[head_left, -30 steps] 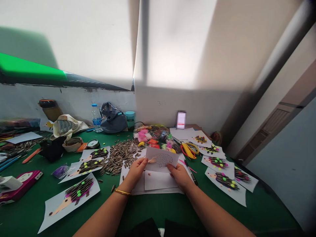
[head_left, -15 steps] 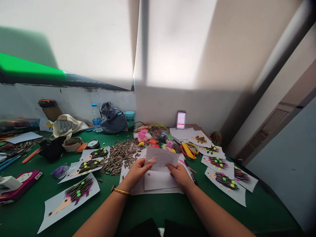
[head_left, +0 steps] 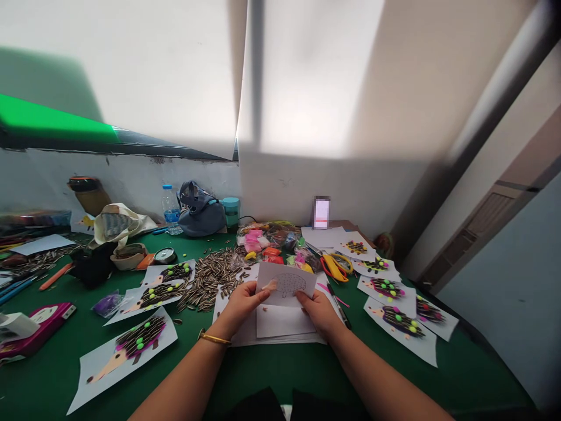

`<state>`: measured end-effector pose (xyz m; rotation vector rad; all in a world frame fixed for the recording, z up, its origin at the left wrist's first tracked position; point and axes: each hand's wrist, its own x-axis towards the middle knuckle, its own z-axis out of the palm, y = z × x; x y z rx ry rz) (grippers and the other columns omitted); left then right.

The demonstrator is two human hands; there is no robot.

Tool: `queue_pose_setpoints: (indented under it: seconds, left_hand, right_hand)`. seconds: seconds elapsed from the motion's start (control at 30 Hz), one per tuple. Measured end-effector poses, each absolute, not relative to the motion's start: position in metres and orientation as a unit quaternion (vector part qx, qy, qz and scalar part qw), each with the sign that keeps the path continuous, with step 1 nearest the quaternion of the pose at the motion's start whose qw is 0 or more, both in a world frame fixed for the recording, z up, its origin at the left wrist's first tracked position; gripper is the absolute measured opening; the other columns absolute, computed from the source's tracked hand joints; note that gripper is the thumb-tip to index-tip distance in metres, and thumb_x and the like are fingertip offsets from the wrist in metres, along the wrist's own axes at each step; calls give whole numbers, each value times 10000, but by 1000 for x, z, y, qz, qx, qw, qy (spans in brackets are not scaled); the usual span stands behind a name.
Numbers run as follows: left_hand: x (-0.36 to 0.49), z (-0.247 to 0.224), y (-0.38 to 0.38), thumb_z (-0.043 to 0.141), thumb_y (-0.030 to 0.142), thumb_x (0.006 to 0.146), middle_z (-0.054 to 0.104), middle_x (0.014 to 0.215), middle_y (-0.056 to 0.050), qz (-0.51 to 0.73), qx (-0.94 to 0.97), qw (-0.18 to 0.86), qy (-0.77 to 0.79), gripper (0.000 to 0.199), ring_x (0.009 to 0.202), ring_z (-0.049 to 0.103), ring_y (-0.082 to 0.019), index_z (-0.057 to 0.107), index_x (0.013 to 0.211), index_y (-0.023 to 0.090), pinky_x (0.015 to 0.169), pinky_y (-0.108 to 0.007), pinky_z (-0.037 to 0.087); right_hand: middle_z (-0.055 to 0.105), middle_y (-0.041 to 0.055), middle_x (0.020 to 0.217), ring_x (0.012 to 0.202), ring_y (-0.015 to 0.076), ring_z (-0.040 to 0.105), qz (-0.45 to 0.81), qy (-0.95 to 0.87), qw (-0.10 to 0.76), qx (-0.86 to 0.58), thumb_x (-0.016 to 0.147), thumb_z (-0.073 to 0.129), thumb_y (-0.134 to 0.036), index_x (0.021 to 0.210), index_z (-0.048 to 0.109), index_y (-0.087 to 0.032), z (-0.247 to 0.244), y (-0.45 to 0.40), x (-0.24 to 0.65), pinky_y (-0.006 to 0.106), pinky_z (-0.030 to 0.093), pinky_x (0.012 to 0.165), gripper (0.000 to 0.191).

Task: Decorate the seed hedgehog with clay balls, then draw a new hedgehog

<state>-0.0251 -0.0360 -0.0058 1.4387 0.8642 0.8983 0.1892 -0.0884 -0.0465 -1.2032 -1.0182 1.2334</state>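
Between my two hands a white sheet of paper (head_left: 284, 296) is held tilted up, with a hedgehog outline drawn on it and a peach-coloured patch over the snout. My left hand (head_left: 242, 304) pinches its left edge, thumb in front. On the right side, my right hand (head_left: 319, 310) grips the sheet the same way, its thumb near the outline's rear. Below lies another white paper (head_left: 284, 325) on a stack. A heap of striped sunflower seeds (head_left: 214, 269) spreads just beyond my left hand. Bags of coloured clay (head_left: 272, 248) sit behind the sheet.
Finished hedgehog pictures (head_left: 131, 345) lie at left, and several more pictures (head_left: 397, 321) at right. Yellow-handled scissors (head_left: 336, 268) and a black pen (head_left: 344, 313) are near my right hand. A phone (head_left: 321, 213) leans on the wall by a blue bag (head_left: 199, 213) and water bottle (head_left: 170, 210).
The held sheet has shifted very slightly down and to the left, tilting a little. Both hands keep their grip; everything else stays where it was.
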Motion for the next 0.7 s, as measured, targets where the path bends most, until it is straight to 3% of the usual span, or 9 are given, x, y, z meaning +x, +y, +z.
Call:
queue_pose_setpoints:
  seconds: [0.23,0.4,0.7]
  left_hand:
    - [-25,-9,-34,748,517,661,739,879,-77,376,595,601,379,445,858,655,-260,736,898,140,773,-336,500]
    - [-27,-11,-33,650,559,753,742,970,-84,385,611,585,369,457,954,650,-272,742,933,150,834,-344,495]
    - [-25,-23,-27,775,482,648,743,962,-75,378,603,592,378,472,905,667,-263,718,983,155,787,-333,514]
  right_hand:
    - [492,-33,592,539,117,376,500,-451,524,-522,699,670,-594,895,644,-151,-43,-90,189,246,288,520,485]
    - [481,-37,594,537,112,365,501,-449,527,-519,710,662,-589,907,631,-149,-43,-89,189,243,274,511,483]
    - [469,-42,578,537,116,373,493,-463,516,-526,707,655,-605,869,628,-157,-43,-90,189,247,283,517,478]
